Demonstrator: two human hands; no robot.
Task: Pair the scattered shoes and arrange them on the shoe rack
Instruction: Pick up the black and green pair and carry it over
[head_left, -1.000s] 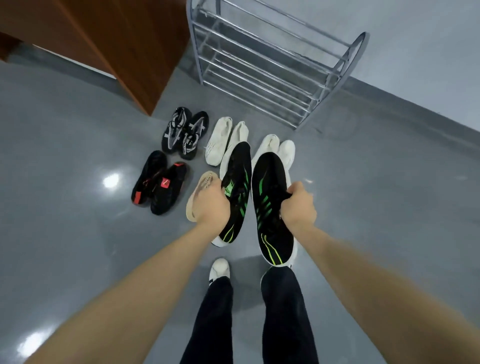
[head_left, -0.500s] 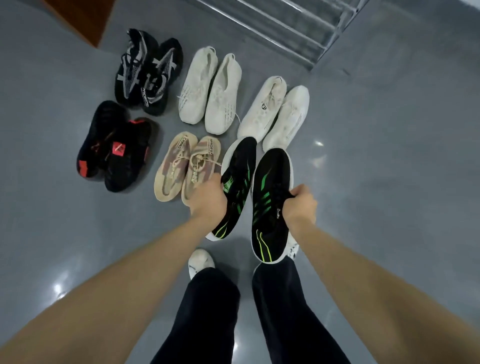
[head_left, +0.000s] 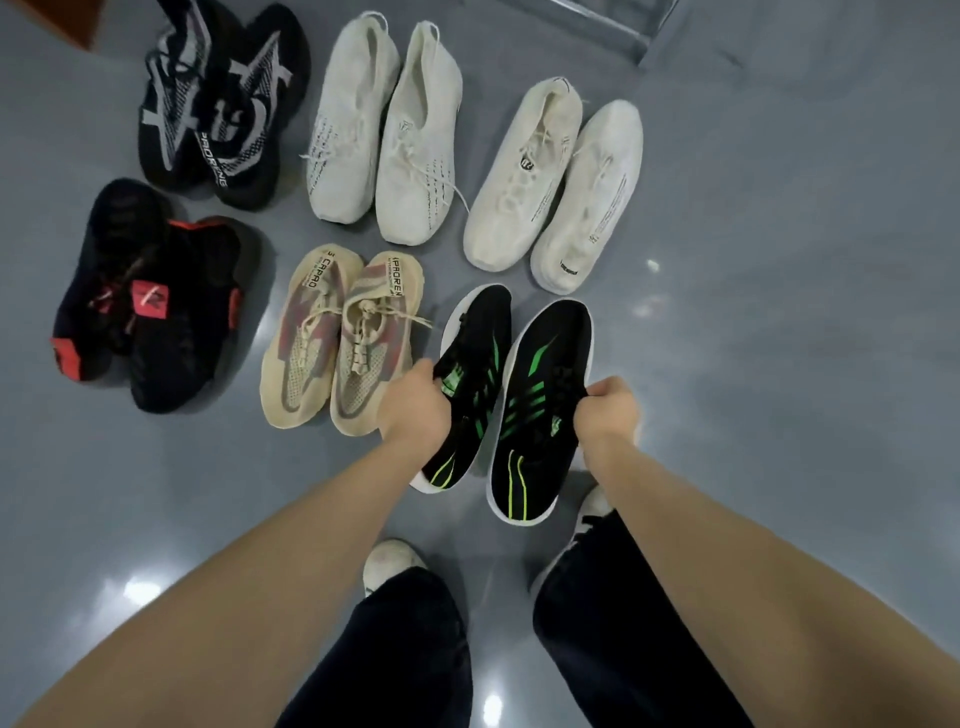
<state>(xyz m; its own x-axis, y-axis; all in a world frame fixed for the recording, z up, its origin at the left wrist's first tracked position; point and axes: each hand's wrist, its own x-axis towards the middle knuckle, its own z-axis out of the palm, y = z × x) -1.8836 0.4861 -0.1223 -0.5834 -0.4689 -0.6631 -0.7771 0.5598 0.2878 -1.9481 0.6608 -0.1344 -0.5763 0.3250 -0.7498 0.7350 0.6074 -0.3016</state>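
My left hand (head_left: 415, 402) grips the left black-and-green sneaker (head_left: 470, 384) at its collar. My right hand (head_left: 605, 410) grips the matching right sneaker (head_left: 543, 410) the same way. Both sneakers are side by side, low over the grey floor, toes pointing away from me. Beyond them, pairs lie on the floor: beige sneakers (head_left: 337, 338), black-and-red sneakers (head_left: 150, 296), black-and-grey sneakers (head_left: 223, 98), white knit sneakers (head_left: 384, 130) and cream sneakers (head_left: 556, 182). Only the bottom rail of the metal shoe rack (head_left: 613, 26) shows at the top edge.
My legs in dark trousers and my white shoes (head_left: 389, 564) stand just behind the held pair. A brown wooden cabinet corner (head_left: 83, 21) sits at the top left. Bare glossy floor (head_left: 805, 260) spreads to the right.
Both hands have lowered the black-and-green pair toward the floor, right of the beige pair. My head has tipped down, so the rack has nearly left the frame.
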